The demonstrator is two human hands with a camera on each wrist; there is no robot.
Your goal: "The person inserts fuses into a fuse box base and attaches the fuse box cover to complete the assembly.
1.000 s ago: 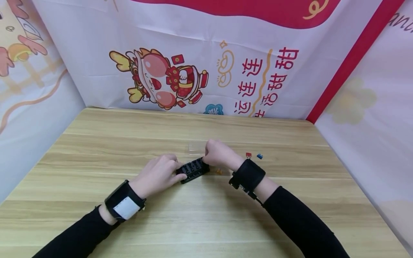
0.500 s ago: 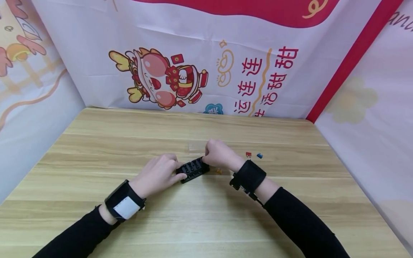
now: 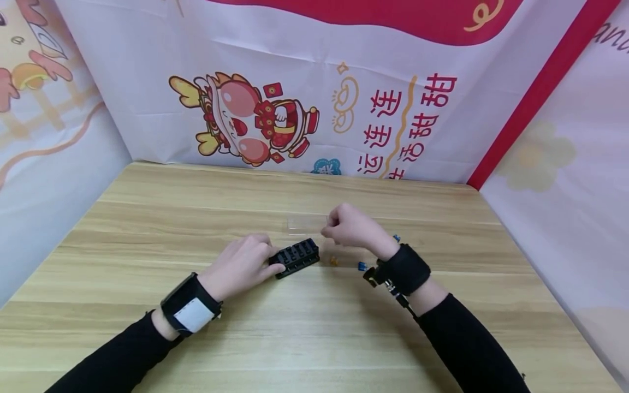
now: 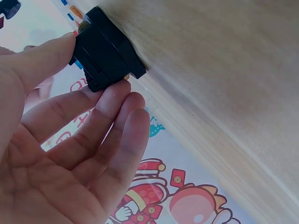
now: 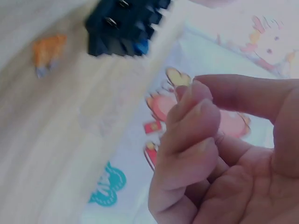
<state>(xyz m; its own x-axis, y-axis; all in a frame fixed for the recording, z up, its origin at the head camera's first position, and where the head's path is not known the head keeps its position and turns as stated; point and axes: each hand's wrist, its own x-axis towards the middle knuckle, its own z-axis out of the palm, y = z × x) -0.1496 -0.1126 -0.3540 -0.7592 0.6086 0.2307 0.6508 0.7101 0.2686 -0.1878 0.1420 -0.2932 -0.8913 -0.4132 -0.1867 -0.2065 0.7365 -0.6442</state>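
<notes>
From head, see black box on table pinched by left hand, right hand curled, fingertips together, now off box end, unlike earlier. From left wrist, see box corner covered by same hand. From right wrist, see box cut off, blurred, with blue bit inside, unseen from head.

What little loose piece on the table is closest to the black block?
The small orange plastic piece, just right of the black plastic slotted block; the two small blue plastic pieces lie farther right.
</notes>
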